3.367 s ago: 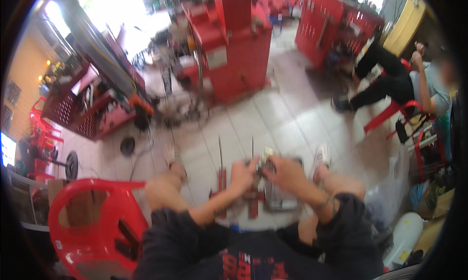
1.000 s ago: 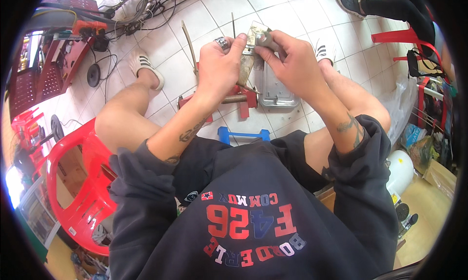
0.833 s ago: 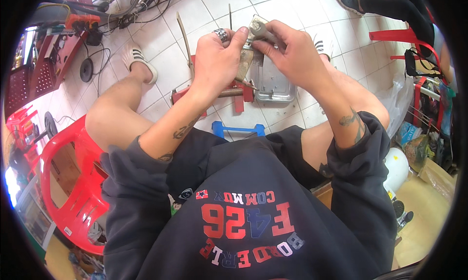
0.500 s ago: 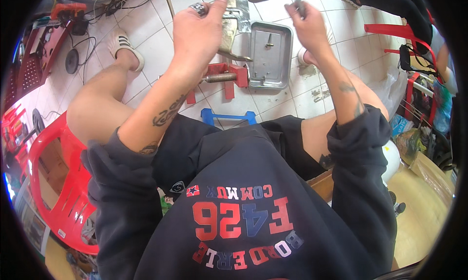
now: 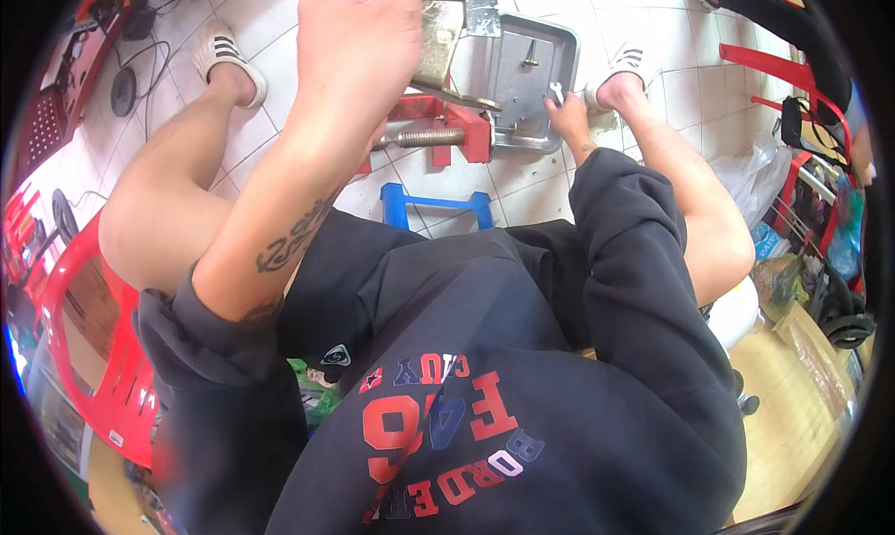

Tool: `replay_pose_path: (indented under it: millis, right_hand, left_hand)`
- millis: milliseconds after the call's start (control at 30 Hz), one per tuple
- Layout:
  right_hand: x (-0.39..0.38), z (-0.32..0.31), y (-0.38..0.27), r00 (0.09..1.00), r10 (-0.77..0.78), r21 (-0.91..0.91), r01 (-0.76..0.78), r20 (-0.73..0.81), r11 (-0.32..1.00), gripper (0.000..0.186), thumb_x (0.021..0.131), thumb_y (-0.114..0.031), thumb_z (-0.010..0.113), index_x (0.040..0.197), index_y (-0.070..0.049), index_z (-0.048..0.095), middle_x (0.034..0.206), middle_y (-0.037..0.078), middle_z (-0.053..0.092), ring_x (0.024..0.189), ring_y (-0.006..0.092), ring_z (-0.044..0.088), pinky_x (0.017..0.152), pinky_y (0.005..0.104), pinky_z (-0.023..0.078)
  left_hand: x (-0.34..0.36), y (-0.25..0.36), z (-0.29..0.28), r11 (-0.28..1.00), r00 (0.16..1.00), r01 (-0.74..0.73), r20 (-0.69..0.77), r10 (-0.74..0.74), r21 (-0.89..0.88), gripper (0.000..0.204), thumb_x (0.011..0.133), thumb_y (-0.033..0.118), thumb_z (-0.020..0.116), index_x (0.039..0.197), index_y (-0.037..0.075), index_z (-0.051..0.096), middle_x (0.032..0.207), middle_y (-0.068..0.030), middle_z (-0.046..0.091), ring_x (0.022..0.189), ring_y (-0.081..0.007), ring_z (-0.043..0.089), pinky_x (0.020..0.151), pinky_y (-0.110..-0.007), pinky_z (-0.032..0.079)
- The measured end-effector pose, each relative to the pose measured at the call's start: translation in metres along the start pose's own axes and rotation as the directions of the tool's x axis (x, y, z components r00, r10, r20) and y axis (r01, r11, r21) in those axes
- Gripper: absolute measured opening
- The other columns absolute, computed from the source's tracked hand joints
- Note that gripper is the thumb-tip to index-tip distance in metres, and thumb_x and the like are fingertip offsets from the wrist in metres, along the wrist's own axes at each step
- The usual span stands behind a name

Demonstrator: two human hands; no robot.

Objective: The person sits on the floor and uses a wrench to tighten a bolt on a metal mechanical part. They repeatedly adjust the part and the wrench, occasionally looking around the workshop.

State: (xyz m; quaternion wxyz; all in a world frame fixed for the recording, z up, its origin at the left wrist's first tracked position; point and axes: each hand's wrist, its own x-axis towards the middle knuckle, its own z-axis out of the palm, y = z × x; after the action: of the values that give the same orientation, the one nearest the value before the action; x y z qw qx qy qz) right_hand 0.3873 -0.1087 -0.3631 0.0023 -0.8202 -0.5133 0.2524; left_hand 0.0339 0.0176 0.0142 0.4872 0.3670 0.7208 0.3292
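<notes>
My left hand (image 5: 359,36) is closed at the upper edge of the view, beside a brassy bent metal bracket (image 5: 440,46) with a flat slotted plate (image 5: 482,8). Its fingertips are cut off, so what they hold is hidden. The bracket sits above a red vise (image 5: 475,134) with a threaded screw. Lower and to the right, my right hand (image 5: 569,120) is closed round a small open-end wrench (image 5: 557,91), whose jaw sticks out above the fingers. That hand is at the right rim of a grey metal tray (image 5: 570,46). A bolt (image 5: 530,54) and a few smaller fasteners lie in the tray.
A blue stool (image 5: 438,203) stands between my legs. Red plastic chairs are at the left (image 5: 103,377) and far right (image 5: 760,61). At the upper right, another person's leg (image 5: 774,8) reaches in. Bags and clutter line the right side.
My right hand has come down from up high to the tray's right edge, still gripping the wrench. My left hand, the bracket and the tray appear higher in the view.
</notes>
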Motion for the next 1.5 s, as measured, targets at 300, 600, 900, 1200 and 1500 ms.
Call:
replay_pose_path:
  millis: [300, 600, 900, 1200, 1500]
  right_hand:
    - [-0.021, 0.039, -0.038, 0.974, 0.066, 0.036, -0.076, 0.218, 0.996, 0.029, 0.078, -0.023, 0.082, 0.093, 0.000, 0.071, 0.092, 0.023, 0.072, 0.095, 0.0410, 0.070, 0.084, 0.0463, 0.054]
    - [-0.015, 0.049, -0.026, 0.983, -0.019, 0.049, 0.011, 0.185, 0.999, 0.017, 0.079, -0.017, 0.078, 0.086, -0.002, 0.075, 0.082, 0.019, 0.073, 0.083, 0.0342, 0.072, 0.078, 0.0428, 0.055]
    - [0.046, -0.160, -0.121, 0.843, -0.287, 0.141, 0.251, 0.456, 0.958, 0.022, 0.081, -0.020, 0.076, 0.091, -0.001, 0.076, 0.083, 0.008, 0.075, 0.078, 0.0170, 0.069, 0.077, 0.0337, 0.054]
    - [-0.105, -0.357, -0.239, 0.807, -0.583, 0.850, 0.236, 0.099, 0.471, 0.027, 0.088, -0.002, 0.068, 0.114, 0.000, 0.064, 0.093, 0.009, 0.070, 0.071, 0.0050, 0.061, 0.058, 0.0162, 0.046]
    - [-0.132, -0.342, -0.289, 0.663, -0.748, 0.827, 0.405, 0.030, 0.391, 0.019, 0.085, 0.003, 0.074, 0.104, -0.001, 0.072, 0.077, -0.002, 0.062, 0.064, 0.0016, 0.053, 0.058, 0.0194, 0.043]
  left_hand:
    - [0.006, -0.015, 0.012, 0.942, 0.993, 0.073, 0.113, -0.037, -0.327, 0.030, 0.097, 0.025, 0.067, 0.095, -0.005, 0.069, 0.080, -0.0066, 0.068, 0.067, -0.0097, 0.059, 0.058, -0.027, 0.046]
    - [0.002, 0.002, 0.000, 0.969, 0.984, 0.139, 0.141, -0.111, -0.203, 0.031, 0.099, 0.024, 0.063, 0.083, -0.002, 0.069, 0.065, -0.0048, 0.063, 0.051, -0.0104, 0.056, 0.042, -0.028, 0.041]
    - [0.009, -0.014, -0.008, 0.970, 0.993, -0.049, 0.095, 0.074, -0.239, 0.036, 0.097, 0.027, 0.065, 0.090, -0.007, 0.072, 0.066, -0.0012, 0.061, 0.060, -0.0071, 0.050, 0.058, -0.028, 0.043]
    - [-0.009, -0.005, -0.008, 0.971, 0.981, -0.037, 0.178, 0.081, -0.238, 0.040, 0.099, 0.033, 0.062, 0.080, -0.001, 0.068, 0.058, 0.0026, 0.053, 0.054, -0.0063, 0.042, 0.053, -0.029, 0.037]
    - [-0.015, 0.000, 0.010, 0.973, 0.978, -0.055, 0.183, 0.098, -0.224, 0.040, 0.100, 0.036, 0.063, 0.083, 0.000, 0.070, 0.068, -0.0022, 0.063, 0.058, -0.0081, 0.050, 0.057, -0.028, 0.043]
